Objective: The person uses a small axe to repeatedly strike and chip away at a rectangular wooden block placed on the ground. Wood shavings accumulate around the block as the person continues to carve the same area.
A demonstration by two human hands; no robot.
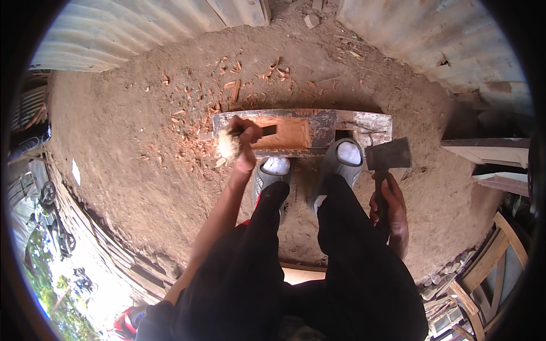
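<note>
Our left hand (247, 136) grips, seemingly steadying, a dark-bladed, frayed-handled chisel (269, 130); our right hand (397, 211) clasps a dark rectangular-headed tool (389, 154).

A frayed-topped chisel (230, 145) tilts over an orange recess (296, 132) in a weathered plank (322, 128); near its right end is a dark broad-headed tool (389, 154).

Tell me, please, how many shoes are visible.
2: the left shoe at the near edge of the plank, the right shoe left of the hatchet in the right hand.
</note>
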